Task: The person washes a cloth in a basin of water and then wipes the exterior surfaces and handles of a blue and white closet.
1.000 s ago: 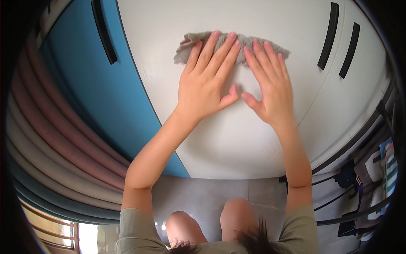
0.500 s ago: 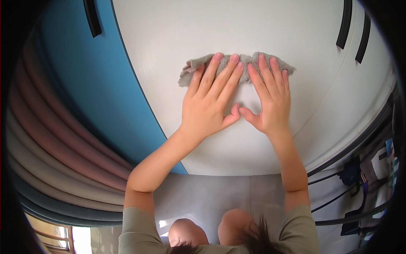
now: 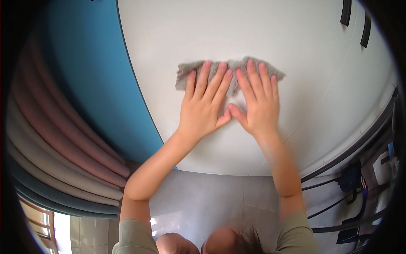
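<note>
Both hands lie flat on a grey fluffy cloth (image 3: 231, 86), pressing it against the white door panel (image 3: 220, 25). My left hand (image 3: 201, 103) covers the left part of the cloth, its fingers stretched upward and slightly apart. Over the right part lies my right hand (image 3: 261, 99), also with straight, spread fingers. The two thumbs point inward and almost meet below the cloth. The cloth's ragged left end and its pointed right end stick out past the fingers.
A blue panel (image 3: 101, 84) adjoins the white one on the left. Black handles (image 3: 346, 12) show at upper right. Folds of pink, beige and dark curtain (image 3: 76, 144) hang at left. Dark bags (image 3: 353, 180) and black bars are at right. Grey floor tiles (image 3: 211, 194) lie below.
Both hands have slid the cloth down and a little left across the white panel. The view has also shifted, so the handles appear higher.
</note>
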Action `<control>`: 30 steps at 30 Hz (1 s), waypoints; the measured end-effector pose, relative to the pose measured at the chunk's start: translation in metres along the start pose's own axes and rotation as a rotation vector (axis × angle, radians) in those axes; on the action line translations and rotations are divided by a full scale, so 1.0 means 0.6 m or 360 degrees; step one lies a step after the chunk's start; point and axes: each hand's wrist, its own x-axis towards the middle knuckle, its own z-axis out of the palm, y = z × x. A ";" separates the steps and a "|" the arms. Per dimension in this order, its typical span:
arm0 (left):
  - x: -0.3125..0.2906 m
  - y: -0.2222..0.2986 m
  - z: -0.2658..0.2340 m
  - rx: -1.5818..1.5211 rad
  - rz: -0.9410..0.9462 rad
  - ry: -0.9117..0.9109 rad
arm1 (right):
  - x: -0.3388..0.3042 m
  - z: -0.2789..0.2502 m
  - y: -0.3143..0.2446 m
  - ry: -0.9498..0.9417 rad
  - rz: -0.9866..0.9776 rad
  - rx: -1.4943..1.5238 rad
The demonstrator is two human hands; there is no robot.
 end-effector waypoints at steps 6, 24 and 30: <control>-0.103 0.018 0.026 0.0048 -0.0075 -0.0263 | -0.082 0.034 -0.037 -0.0175 0.0011 -0.0025; -0.162 0.046 0.058 0.0144 -0.0236 -0.0167 | -0.140 0.057 -0.057 -0.0183 0.0185 0.0003; -0.095 0.018 0.007 0.0142 -0.0095 -0.0248 | -0.076 0.015 -0.026 -0.0302 0.0093 0.0067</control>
